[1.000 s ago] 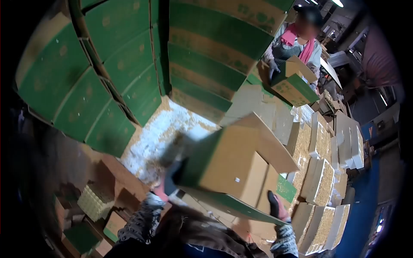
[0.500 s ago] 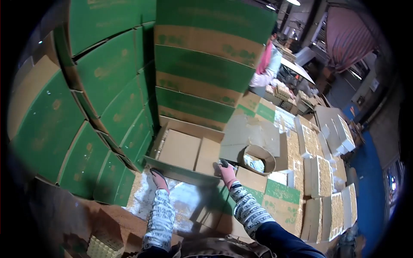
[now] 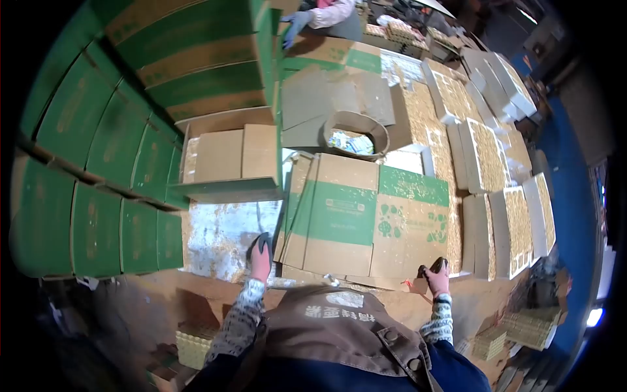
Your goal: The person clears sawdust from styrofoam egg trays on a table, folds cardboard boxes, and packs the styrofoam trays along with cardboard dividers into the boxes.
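Observation:
Both hands wear pink gloves with dark fingers. My left hand [image 3: 260,256] is beside the left edge of the flattened green and brown cardboard [image 3: 341,210], over a white surface, fingers apart and holding nothing. At the cardboard's lower right corner is my right hand [image 3: 436,274], its fingers curled near the edge; whether they grip it I cannot tell. An open carton [image 3: 228,191] with brown flaps folded inside stands at the foot of the stacked green cartons. Above the flat cardboard sits a round brown container [image 3: 377,134] with packets in it.
Stacked green cartons [image 3: 202,88] rise at the left and back. White trays [image 3: 486,157] of small yellowish pieces line the right side. A co-worker's gloved hand [image 3: 297,23] shows at the top. Egg-tray-like stacks [image 3: 194,346] lie below the table edge.
The carton I was carrying now stands by the stack, and both hands have let go of it. My right hand has moved right to the flat cardboard's corner. The view has turned toward the table.

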Demonstrator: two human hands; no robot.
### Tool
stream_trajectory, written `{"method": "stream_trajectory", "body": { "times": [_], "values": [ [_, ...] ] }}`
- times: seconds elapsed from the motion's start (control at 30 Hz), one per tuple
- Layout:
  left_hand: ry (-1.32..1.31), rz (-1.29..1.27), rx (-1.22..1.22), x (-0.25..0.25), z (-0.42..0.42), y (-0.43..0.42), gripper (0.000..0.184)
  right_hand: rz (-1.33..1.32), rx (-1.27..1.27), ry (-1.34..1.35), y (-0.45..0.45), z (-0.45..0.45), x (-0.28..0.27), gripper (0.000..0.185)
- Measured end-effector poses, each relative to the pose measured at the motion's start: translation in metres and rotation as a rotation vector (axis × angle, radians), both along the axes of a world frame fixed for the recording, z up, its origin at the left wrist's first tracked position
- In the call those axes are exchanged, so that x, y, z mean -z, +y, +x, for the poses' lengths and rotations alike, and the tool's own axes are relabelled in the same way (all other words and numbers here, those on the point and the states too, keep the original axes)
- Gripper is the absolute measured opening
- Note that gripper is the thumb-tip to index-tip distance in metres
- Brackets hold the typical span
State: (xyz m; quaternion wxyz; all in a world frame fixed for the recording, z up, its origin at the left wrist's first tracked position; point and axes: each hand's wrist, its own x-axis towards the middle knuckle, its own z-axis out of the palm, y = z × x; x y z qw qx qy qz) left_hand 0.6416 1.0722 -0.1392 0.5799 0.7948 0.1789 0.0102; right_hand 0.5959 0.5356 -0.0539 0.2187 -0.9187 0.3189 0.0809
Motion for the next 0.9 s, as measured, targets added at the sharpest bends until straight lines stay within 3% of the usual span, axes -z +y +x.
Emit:
{"method": "stream_trajectory", "body": {
  "times": [0.03, 0.07, 0.1, 0.17, 0.23, 0.3, 0.33, 0.37, 0.4, 0.43, 0.5, 0.53, 0.57, 0.6, 0.63, 0.67, 0.73, 0.77, 0.8, 0.83, 0.9],
  "values": [
    [-0.05, -0.033, -0.013, -0.025, -0.005, -0.011, 0.042, -0.026, -0.11, -0.06, -0.005, -0.019, 0.008, 0.084],
    [-0.091, 0.113, 0.162, -0.041, -0.009, -0.023, 0.057, 0.039, -0.06, -0.121, 0.0, -0.029, 0.006, 0.082],
    [0.063, -0.002, 0.272, -0.078, -0.012, -0.045, 0.076, 0.104, -0.009, -0.183, 0.007, -0.031, 0.002, 0.081],
    [0.254, 0.765, 0.613, -0.114, -0.008, -0.077, 0.097, -0.027, 0.165, -0.346, 0.008, -0.023, 0.002, 0.078],
    [0.236, 0.726, 0.669, -0.121, -0.007, -0.082, 0.106, -0.001, 0.277, -0.091, 0.002, -0.011, -0.008, 0.072],
    [0.198, 0.677, 0.725, -0.123, -0.016, -0.078, 0.113, 0.192, 0.178, -0.108, -0.011, -0.016, 0.01, 0.068],
    [0.155, 0.638, 0.732, -0.12, -0.022, -0.077, 0.114, 0.327, 0.169, 0.052, -0.007, -0.015, -0.006, 0.068],
    [0.117, 0.595, 0.731, -0.117, -0.029, -0.077, 0.116, 0.275, 0.065, -0.072, 0.005, -0.021, -0.021, 0.068],
    [-0.004, 0.477, 0.673, -0.128, -0.034, -0.075, 0.114, 0.282, 0.101, -0.023, -0.004, -0.024, -0.023, 0.067],
    [0.024, 0.572, 0.662, -0.15, -0.031, -0.076, 0.108, 0.289, 0.136, 0.02, -0.015, -0.021, -0.026, 0.066],
    [0.077, 0.758, 0.633, -0.209, -0.03, -0.08, 0.098, 0.187, 0.131, -0.206, -0.015, -0.01, -0.091, 0.047],
    [-0.003, 0.801, 0.634, -0.234, -0.02, -0.077, 0.087, 0.261, 0.176, -0.242, 0.0, 0.007, -0.161, 0.041],
    [-0.083, 0.847, 0.634, -0.264, -0.006, -0.071, 0.076, 0.127, 0.178, -0.47, -0.017, 0.009, -0.162, 0.039],
    [-0.179, 0.963, 0.823, -0.308, 0.002, -0.068, 0.069, 0.027, 0.344, -0.534, -0.003, 0.021, -0.205, 0.037],
    [-0.284, 1.088, 1.009, -0.354, 0.009, -0.068, 0.061, -0.01, 0.326, -0.795, -0.025, 0.03, -0.201, 0.035],
    [-0.22, 1.076, 1.172, -0.391, 0.011, -0.075, 0.055, 0.264, 0.151, -0.96, -0.023, 0.045, -0.234, 0.035],
    [0.038, 1.011, 1.497, -0.444, 0.016, -0.102, 0.04, 0.533, 0.188, -1.135, 0.008, 0.074, -0.273, 0.041],
    [-0.189, 0.699, 1.607, -0.427, 0.021, -0.095, 0.041, 0.75, 0.241, -1.207, 0.018, 0.09, -0.279, 0.046],
    [-0.276, 0.572, 1.769, -0.397, 0.029, -0.094, 0.049, 0.528, 0.123, -1.119, 0.032, 0.106, -0.269, 0.05],
    [-0.143, 0.538, 1.745, -0.402, 0.031, -0.111, 0.051, 0.301, 0.014, -1.015, 0.047, 0.12, -0.251, 0.055],
    [0.118, 0.39, 1.671, -0.403, 0.042, -0.13, 0.053, 0.155, -0.107, -1.081, 0.068, 0.126, -0.221, 0.06]
  ]
}}
